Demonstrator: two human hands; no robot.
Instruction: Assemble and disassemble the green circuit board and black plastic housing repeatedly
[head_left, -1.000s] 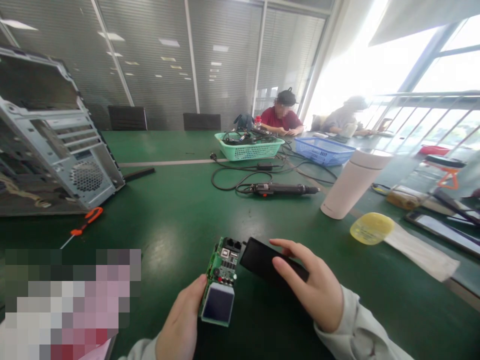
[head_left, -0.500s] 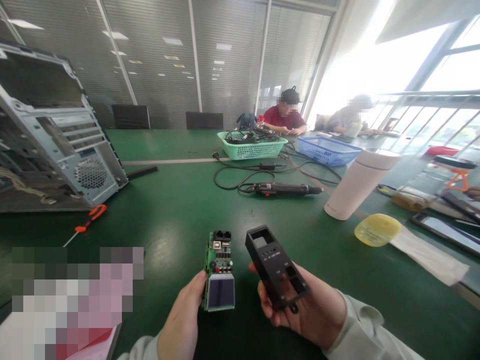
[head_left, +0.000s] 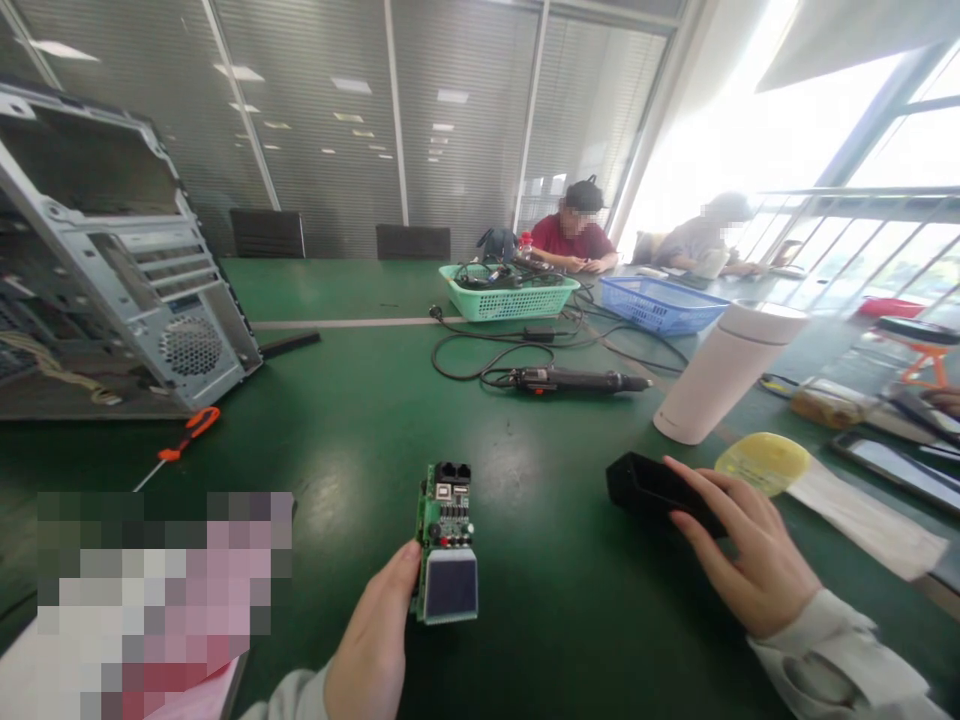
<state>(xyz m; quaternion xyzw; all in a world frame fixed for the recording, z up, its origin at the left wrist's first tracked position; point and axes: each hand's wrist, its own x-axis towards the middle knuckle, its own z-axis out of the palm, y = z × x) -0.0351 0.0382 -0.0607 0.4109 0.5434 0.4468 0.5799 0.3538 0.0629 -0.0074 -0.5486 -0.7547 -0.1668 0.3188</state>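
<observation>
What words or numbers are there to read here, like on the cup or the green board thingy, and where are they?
No words or numbers can be read.
Pale tumbler: tiny mark near the base, too small.
Yellow item: faint marks, too blurred.
Circuit board: any print is too small.
Black case: no writing shows.
Lower-left patch: pixelated, unreadable.

Green table: tumbler (pinkish), electric screwdriver, seemingly a phone.
</observation>
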